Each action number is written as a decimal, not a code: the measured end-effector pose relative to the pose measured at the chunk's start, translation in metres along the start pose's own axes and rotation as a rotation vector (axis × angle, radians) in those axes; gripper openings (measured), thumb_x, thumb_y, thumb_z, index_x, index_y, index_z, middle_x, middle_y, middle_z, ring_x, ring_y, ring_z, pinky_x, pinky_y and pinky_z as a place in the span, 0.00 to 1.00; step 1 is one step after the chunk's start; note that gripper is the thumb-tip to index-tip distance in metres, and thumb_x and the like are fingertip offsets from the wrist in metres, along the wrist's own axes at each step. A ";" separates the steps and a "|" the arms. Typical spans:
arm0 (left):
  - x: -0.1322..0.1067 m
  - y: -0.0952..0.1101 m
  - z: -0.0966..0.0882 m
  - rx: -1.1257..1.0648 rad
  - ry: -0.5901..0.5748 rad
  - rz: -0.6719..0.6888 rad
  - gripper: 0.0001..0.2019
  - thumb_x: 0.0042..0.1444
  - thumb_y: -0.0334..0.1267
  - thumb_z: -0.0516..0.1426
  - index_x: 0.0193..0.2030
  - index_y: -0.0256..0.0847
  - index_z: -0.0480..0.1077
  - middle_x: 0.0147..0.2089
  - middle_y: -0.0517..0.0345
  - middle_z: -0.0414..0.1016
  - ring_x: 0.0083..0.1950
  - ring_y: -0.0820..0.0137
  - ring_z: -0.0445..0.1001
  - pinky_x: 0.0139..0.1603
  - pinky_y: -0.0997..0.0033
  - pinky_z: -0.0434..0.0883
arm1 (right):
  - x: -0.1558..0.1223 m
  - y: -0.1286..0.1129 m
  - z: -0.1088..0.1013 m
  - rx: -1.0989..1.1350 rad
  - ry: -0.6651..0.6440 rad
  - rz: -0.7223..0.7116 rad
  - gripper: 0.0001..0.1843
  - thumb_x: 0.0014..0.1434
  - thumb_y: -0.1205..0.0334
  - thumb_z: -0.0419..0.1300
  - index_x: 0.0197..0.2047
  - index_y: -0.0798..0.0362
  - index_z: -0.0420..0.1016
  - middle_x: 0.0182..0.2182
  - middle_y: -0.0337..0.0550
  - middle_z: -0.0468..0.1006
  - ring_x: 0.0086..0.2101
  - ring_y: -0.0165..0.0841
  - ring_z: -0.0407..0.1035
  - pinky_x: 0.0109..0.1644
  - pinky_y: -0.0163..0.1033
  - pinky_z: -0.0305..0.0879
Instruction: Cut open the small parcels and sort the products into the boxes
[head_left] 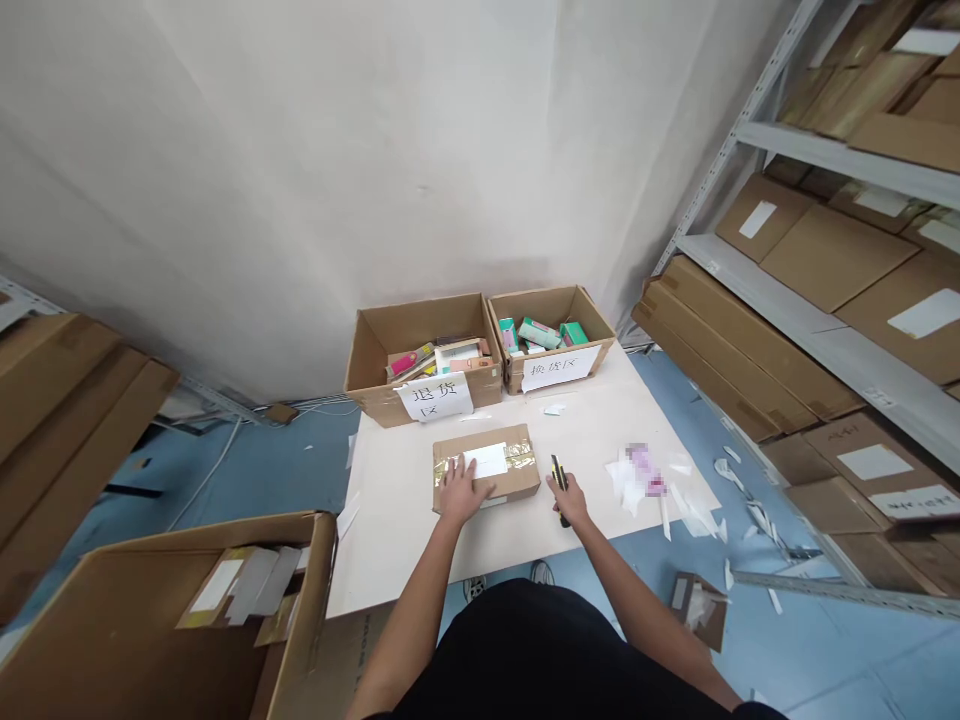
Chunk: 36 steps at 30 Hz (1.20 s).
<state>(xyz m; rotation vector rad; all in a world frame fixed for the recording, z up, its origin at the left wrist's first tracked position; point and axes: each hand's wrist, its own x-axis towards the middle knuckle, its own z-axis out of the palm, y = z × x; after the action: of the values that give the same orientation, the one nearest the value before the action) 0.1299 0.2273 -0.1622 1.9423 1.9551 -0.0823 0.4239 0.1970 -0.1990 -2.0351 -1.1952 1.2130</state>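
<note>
A taped brown cardboard box (450, 452) with a white label lies flat on the white table (405, 550) in front of me. My left hand (460, 492) rests on its top near the left end, fingers spread over the label's edge. To the right of the box, my right hand (570, 498) is wrapped round a black and yellow utility knife (557, 470). The knife points away from me and stands apart from the box. Whether its blade is out is too small to tell.
Two labelled open cartons, a left one (375, 400) and a right one (514, 375), hold small packages at the table's back. Paper scraps (626, 480) lie on the right. A large carton (322, 570) stands at left, loaded shelving (810, 320) at right, a small box (701, 610) on the floor.
</note>
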 end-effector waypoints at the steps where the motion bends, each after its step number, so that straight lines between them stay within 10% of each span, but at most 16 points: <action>1: -0.002 -0.008 -0.002 0.007 0.029 -0.048 0.38 0.69 0.61 0.45 0.79 0.44 0.54 0.83 0.50 0.44 0.83 0.51 0.39 0.78 0.45 0.49 | -0.003 -0.003 0.012 -0.044 0.013 -0.004 0.23 0.65 0.36 0.57 0.47 0.47 0.65 0.32 0.38 0.80 0.29 0.36 0.79 0.34 0.35 0.70; 8: -0.039 -0.038 0.008 0.041 -0.048 -0.236 0.36 0.70 0.56 0.41 0.81 0.45 0.48 0.84 0.54 0.39 0.83 0.47 0.38 0.77 0.41 0.51 | 0.043 -0.070 0.054 -0.293 0.031 0.024 0.32 0.59 0.37 0.65 0.56 0.49 0.63 0.48 0.54 0.82 0.49 0.48 0.79 0.44 0.41 0.70; 15: -0.049 -0.024 -0.004 0.059 -0.068 -0.101 0.34 0.67 0.57 0.49 0.75 0.43 0.62 0.77 0.42 0.60 0.79 0.45 0.51 0.74 0.41 0.55 | 0.095 -0.160 0.071 -0.357 -0.001 -0.014 0.32 0.62 0.37 0.63 0.58 0.50 0.61 0.51 0.56 0.81 0.51 0.48 0.77 0.46 0.42 0.70; 19: -0.028 -0.045 -0.034 -0.018 0.003 -0.300 0.34 0.69 0.51 0.46 0.79 0.42 0.51 0.82 0.42 0.45 0.78 0.44 0.53 0.69 0.46 0.63 | 0.046 -0.136 0.091 -0.379 0.006 -0.129 0.33 0.62 0.36 0.62 0.60 0.49 0.60 0.54 0.55 0.79 0.52 0.47 0.77 0.46 0.42 0.69; 24: -0.028 -0.049 -0.025 0.012 -0.056 -0.393 0.35 0.72 0.47 0.42 0.80 0.33 0.45 0.73 0.28 0.61 0.66 0.46 0.71 0.61 0.52 0.70 | -0.004 -0.089 0.117 -0.428 -0.143 -0.132 0.35 0.57 0.39 0.69 0.58 0.47 0.62 0.51 0.50 0.80 0.50 0.45 0.77 0.45 0.40 0.69; 30: -0.052 0.017 0.013 -0.083 -0.112 -0.352 0.34 0.72 0.47 0.41 0.76 0.23 0.56 0.65 0.25 0.71 0.59 0.50 0.78 0.54 0.58 0.74 | 0.049 -0.148 0.089 -0.535 -0.014 -0.167 0.31 0.61 0.47 0.69 0.60 0.50 0.62 0.53 0.55 0.77 0.51 0.46 0.76 0.49 0.42 0.68; 36: -0.022 0.020 -0.020 -0.044 -0.073 -0.076 0.31 0.64 0.51 0.56 0.71 0.40 0.67 0.69 0.37 0.69 0.70 0.47 0.68 0.66 0.51 0.67 | 0.069 -0.155 0.043 -0.504 0.122 -0.222 0.33 0.62 0.42 0.67 0.61 0.49 0.61 0.54 0.56 0.74 0.52 0.49 0.75 0.49 0.43 0.68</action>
<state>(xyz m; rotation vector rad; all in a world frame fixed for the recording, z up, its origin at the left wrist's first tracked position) 0.1445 0.2136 -0.1326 1.8118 1.9656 -0.1276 0.3339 0.3329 -0.1353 -2.2004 -1.7428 0.7179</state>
